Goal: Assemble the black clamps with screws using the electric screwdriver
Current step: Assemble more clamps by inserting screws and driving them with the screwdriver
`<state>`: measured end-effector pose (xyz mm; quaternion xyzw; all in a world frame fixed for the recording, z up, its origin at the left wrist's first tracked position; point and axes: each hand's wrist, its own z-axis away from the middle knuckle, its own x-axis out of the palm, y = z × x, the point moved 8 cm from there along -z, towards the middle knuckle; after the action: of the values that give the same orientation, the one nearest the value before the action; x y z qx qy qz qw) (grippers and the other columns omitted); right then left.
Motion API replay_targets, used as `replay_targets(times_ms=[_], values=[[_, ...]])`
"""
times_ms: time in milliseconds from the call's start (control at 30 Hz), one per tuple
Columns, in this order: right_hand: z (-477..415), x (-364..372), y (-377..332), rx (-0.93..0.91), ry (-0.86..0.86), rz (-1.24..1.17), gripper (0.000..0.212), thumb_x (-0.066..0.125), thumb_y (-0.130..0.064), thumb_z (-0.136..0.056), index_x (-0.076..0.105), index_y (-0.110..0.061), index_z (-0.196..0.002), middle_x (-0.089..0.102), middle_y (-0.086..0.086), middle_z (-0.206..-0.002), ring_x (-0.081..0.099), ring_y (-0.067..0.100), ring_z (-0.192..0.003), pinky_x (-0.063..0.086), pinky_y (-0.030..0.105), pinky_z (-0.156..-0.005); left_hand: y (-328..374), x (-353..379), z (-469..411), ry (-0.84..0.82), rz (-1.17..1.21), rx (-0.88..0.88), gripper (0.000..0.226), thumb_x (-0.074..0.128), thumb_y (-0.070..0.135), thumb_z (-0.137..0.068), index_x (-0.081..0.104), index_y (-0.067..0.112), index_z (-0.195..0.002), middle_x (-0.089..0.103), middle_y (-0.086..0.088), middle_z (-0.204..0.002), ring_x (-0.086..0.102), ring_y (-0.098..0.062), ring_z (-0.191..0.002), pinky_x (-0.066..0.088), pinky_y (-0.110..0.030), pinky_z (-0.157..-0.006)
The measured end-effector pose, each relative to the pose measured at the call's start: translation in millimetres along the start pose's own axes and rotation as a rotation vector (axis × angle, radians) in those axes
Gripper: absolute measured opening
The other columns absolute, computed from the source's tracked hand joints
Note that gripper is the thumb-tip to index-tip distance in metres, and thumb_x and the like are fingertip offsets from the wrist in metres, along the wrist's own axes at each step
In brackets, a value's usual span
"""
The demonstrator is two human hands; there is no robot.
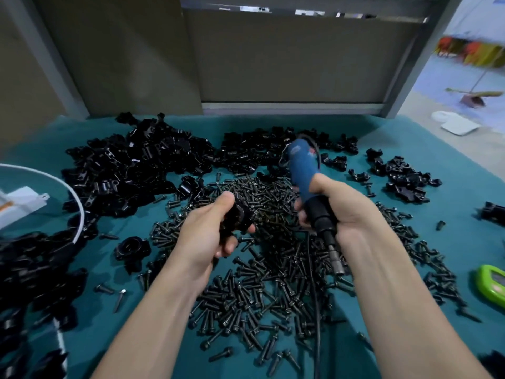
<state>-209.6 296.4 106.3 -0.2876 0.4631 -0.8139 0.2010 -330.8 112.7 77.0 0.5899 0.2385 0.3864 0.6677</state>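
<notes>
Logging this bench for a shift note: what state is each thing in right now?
left hand: grips one black clamp, raised.
right hand: grips electric screwdriver.
electric screwdriver: bit down, clear of the clamp.
screws: loose pile.
clamp heap: loose, unheld.

I'm looking down at a table [426, 132] that's wearing a teal cloth [90, 318]. Screws [273, 283] are sprawling in a big loose heap across the middle, with a few strays [120, 298] lying apart on the left. Clamps [128, 170] are piling up at the back left. A second pile [254, 151] is sitting behind the screws, a small bunch [404, 176] is lying at the right, and another heap [32, 269] is crowding the near left. A lone clamp [132, 246] is sitting just beside the screws. A white cable [71, 193] is curving over the left side, and a green thing [489, 280] is poking in at the right edge.
</notes>
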Motion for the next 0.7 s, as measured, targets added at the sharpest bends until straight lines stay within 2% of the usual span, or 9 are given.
replay_targets(times_ms=[100,200,233,333,400,467,533,600,700], values=[[11,24,-5,-0.031,-0.248,-0.267,0.065,0.058,0.002,-0.066,0.057,0.000,-0.131,0.069,0.015,-0.083,0.066,0.023,-0.067,0.057,0.035,-0.064,1,-5,0,0.082,-0.072,0.047,0.046,0.055,0.048,-0.105,0.071,0.010,-0.087,0.075,-0.017,-0.072,0.045,-0.013,-0.041,0.033,-0.019,-0.037],[16,43,-12,-0.092,-0.387,-0.454,0.064,0.061,0.013,-0.073,0.057,-0.010,-0.133,0.074,0.019,-0.114,0.075,0.035,-0.102,0.062,0.052,-0.084,-1,-8,-1,0.127,-0.064,0.026,0.046,0.059,0.047,-0.103,0.069,0.012,-0.076,0.066,-0.014,-0.059,0.046,-0.014,-0.038,0.034,-0.022,-0.036],[13,46,-14,-0.103,-0.391,-0.506,0.063,0.061,0.013,-0.075,0.056,-0.011,-0.133,0.073,0.020,-0.117,0.074,0.037,-0.105,0.061,0.054,-0.085,-2,-10,-2,0.145,-0.067,0.021,0.047,0.059,0.048,-0.103,0.067,0.013,-0.072,0.063,-0.010,-0.057,0.047,-0.014,-0.039,0.035,-0.022,-0.038],[0,48,-13,-0.070,-0.333,-0.666,0.052,0.068,0.006,-0.078,0.054,-0.010,-0.125,0.073,0.017,-0.092,0.073,0.026,-0.077,0.063,0.037,-0.067,-4,-17,-7,0.202,-0.142,0.035,0.050,0.059,0.051,-0.101,0.062,0.011,-0.072,0.055,-0.008,-0.062,0.050,-0.019,-0.051,0.042,-0.024,-0.049],[-10,44,-9,-0.071,-0.241,-0.737,0.042,0.071,0.000,-0.082,0.051,-0.009,-0.117,0.067,0.009,-0.076,0.062,0.015,-0.059,0.055,0.026,-0.053,-4,-20,-6,0.204,-0.191,0.054,0.050,0.058,0.050,-0.102,0.063,0.012,-0.071,0.052,-0.009,-0.063,0.047,-0.018,-0.052,0.042,-0.017,-0.044],[-22,34,-4,-0.105,-0.121,-0.779,0.032,0.068,0.002,-0.087,0.051,-0.011,-0.111,0.062,0.006,-0.069,0.055,0.012,-0.053,0.051,0.024,-0.049,-4,-21,-8,0.205,-0.235,0.070,0.052,0.058,0.050,-0.102,0.061,0.015,-0.065,0.052,-0.007,-0.061,0.046,-0.016,-0.049,0.040,-0.014,-0.043],[-31,25,1,-0.167,-0.024,-0.781,0.028,0.063,0.006,-0.090,0.054,-0.012,-0.110,0.060,0.005,-0.067,0.053,0.013,-0.052,0.049,0.026,-0.049,-4,-20,-10,0.199,-0.265,0.075,0.050,0.058,0.051,-0.102,0.060,0.012,-0.071,0.051,-0.008,-0.066,0.045,-0.018,-0.053,0.044,-0.014,-0.045],[-37,18,5,-0.215,0.041,-0.788,0.033,0.061,0.009,-0.090,0.058,-0.014,-0.114,0.059,0.005,-0.070,0.053,0.015,-0.052,0.049,0.027,-0.052,-5,-19,-12,0.179,-0.304,0.080,0.051,0.058,0.055,-0.101,0.067,0.010,-0.079,0.055,-0.007,-0.074,0.051,-0.018,-0.059,0.055,-0.022,-0.053],[-43,11,10,-0.263,0.101,-0.818,0.036,0.060,0.010,-0.089,0.058,-0.015,-0.115,0.060,0.005,-0.068,0.053,0.016,-0.051,0.050,0.028,-0.053,-6,-19,-13,0.175,-0.384,0.089,0.060,0.057,0.069,-0.091,0.070,0.011,-0.080,0.062,-0.002,-0.083,0.070,-0.027,-0.071,0.064,-0.045,-0.080]])
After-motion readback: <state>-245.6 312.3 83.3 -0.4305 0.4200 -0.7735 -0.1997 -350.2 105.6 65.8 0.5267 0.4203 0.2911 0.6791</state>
